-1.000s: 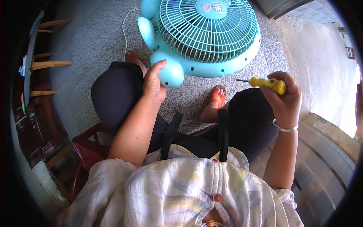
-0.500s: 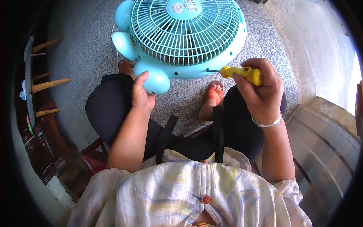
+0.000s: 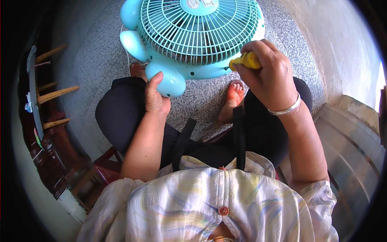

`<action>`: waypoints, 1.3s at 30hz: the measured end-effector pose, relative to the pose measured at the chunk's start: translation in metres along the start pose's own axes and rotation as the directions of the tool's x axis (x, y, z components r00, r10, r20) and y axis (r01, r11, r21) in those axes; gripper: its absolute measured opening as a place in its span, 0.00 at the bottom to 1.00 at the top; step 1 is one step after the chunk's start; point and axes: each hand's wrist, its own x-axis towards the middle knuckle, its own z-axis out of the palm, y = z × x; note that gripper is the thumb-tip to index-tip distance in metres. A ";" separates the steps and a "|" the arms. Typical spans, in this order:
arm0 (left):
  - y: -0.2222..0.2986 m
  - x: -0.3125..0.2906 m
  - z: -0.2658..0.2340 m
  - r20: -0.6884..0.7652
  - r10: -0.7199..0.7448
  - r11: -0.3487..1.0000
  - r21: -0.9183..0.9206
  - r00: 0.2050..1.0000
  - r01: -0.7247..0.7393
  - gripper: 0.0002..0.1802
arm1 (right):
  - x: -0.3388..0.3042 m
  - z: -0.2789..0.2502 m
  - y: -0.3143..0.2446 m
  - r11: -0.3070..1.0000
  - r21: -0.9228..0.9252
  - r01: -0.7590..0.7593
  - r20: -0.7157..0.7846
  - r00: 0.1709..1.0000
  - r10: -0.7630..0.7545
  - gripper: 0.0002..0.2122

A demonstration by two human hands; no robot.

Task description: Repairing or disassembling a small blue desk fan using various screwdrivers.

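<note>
A light-blue electric fan (image 3: 209, 72) with a round slatted grille (image 3: 173, 42) lies in front of me, rounded lobes along its left side. My left hand (image 3: 157, 97) grips the nearest lobe (image 3: 171, 80), thumb on top and fingers hidden beneath. In my right hand (image 3: 270, 74) is a screwdriver with a yellow handle (image 3: 250, 60), its tip at a hole in the fan's near rim. Most of the shaft is hidden, so I cannot tell how deep it sits. Another dark screw hole (image 3: 192, 74) shows further left on the rim.
Below the fan is a speckled grey floor (image 3: 183, 105), with my feet in sandals (image 3: 235, 92) on it. At the left stands a dark wooden piece of furniture (image 3: 60, 141) with pale wooden pegs (image 3: 58, 95). A pale wall (image 3: 334, 52) and a panelled surface (image 3: 342, 145) lie to the right.
My right hand has turned on the screwdriver and moved up and slightly left, its knuckles now over the handle. The left hand keeps its hold on the lobe. The whole view has shifted slightly.
</note>
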 end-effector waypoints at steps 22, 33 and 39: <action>0.006 -0.008 0.015 -0.037 -0.051 0.998 0.028 0.998 0.052 0.38 | 0.000 -0.020 0.007 1.000 0.020 -0.005 -0.010 1.000 0.005 0.10; 0.006 0.013 0.006 -0.055 -0.068 0.998 0.014 0.996 0.069 0.37 | 0.010 -0.007 0.017 0.995 0.051 -0.080 -0.066 0.994 0.084 0.11; -0.001 0.025 0.004 -0.054 -0.094 0.996 -0.008 0.994 0.094 0.36 | 0.030 0.003 0.024 0.997 -0.010 -0.073 0.047 0.996 0.074 0.10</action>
